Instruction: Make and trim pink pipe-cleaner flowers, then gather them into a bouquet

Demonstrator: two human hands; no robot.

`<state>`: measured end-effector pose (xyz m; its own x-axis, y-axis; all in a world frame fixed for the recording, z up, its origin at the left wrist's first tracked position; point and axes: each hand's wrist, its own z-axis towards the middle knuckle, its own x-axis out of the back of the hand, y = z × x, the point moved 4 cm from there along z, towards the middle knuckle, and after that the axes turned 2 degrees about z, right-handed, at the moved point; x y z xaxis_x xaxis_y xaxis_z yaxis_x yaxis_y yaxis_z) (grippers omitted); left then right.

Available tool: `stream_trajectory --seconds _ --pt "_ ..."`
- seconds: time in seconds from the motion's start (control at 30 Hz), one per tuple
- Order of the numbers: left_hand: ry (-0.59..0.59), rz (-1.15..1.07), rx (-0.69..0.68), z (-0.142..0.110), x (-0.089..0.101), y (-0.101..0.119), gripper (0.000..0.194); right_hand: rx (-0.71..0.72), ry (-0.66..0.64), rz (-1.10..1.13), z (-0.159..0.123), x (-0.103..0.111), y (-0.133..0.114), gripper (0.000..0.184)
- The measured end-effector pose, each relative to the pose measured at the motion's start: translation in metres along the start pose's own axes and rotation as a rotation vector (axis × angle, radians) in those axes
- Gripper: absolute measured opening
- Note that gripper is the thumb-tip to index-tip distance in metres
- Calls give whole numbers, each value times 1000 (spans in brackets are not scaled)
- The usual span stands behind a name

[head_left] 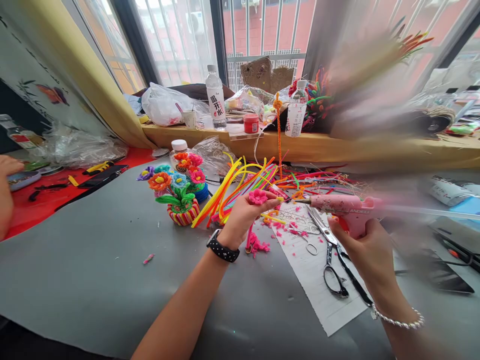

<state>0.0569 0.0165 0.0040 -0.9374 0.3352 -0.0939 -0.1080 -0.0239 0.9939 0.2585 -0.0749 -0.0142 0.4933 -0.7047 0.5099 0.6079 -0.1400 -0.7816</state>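
My left hand is closed on a pink pipe-cleaner flower, with a small yellow piece pinched at its fingertips. In my right hand is a pink hot glue gun, its metal nozzle pointing left at the yellow piece, close to it. A clear glue stick sticks out of the gun's back. Below my left hand lie fluffy pink scraps. Large scissors and small scissors rest on a paper sheet under the glue gun.
Left of my hands stands a pot of colourful pipe-cleaner flowers. Loose pipe cleaners lie behind. Water bottles, a red jar and plastic bags line the window ledge. Another person's arm shows at the far left. The right side is blurred.
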Motion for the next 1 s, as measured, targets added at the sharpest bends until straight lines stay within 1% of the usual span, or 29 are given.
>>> stream_trajectory --seconds 0.13,0.3,0.53,0.77,0.87,1.0 --pt "-10 22 3 -1 -1 1 18 -7 -7 30 -1 0 -3 37" --pt "-17 18 13 -3 -3 4 18 22 10 -43 -2 1 -7 32" --pt "-34 -13 2 -3 -5 4 18 30 -23 -48 -4 -2 -3 27" --pt "-37 -9 -8 -4 -5 4 17 12 -66 -59 0 -5 6 34" --pt "-37 -9 -4 -4 -6 5 17 11 -91 -70 1 -6 7 33" --pt "-34 -7 -3 -5 -6 6 16 2 -80 -84 2 -6 7 31"
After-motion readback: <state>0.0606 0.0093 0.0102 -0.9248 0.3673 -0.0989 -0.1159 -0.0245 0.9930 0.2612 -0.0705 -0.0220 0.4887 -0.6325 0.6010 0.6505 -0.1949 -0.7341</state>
